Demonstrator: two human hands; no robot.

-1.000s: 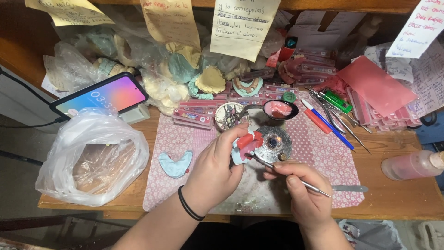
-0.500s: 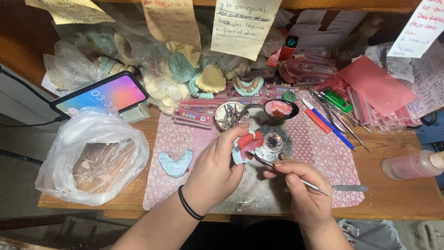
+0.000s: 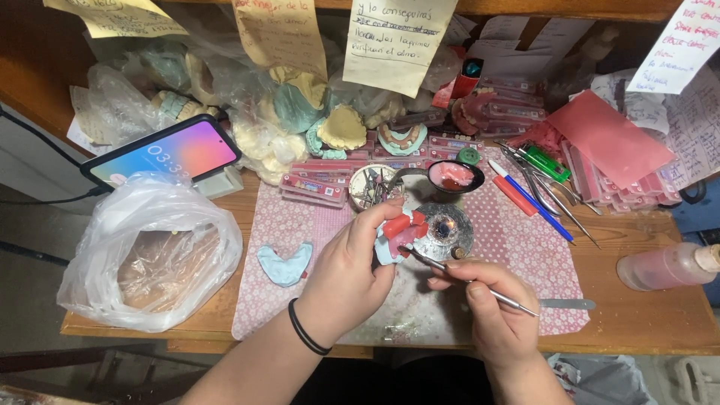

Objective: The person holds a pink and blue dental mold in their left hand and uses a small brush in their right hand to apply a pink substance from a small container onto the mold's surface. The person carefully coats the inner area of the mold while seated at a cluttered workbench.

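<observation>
Head view, left hand (image 3: 349,274) gripping red wax model (image 3: 401,229), right hand (image 3: 491,304) pinching thin metal tool (image 3: 469,281).

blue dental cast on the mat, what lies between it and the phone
In the head view, only bare pink mat and wooden bench separate the blue cast from the phone.

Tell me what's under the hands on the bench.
A pink patterned mat lies under the left hand and right hand; a pale blue dental cast rests on it. The hands cover the mat's middle.

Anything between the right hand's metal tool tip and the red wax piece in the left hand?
Nothing visible. The metal instrument in the right hand has its tip right at the red wax piece held by the left hand.
</observation>
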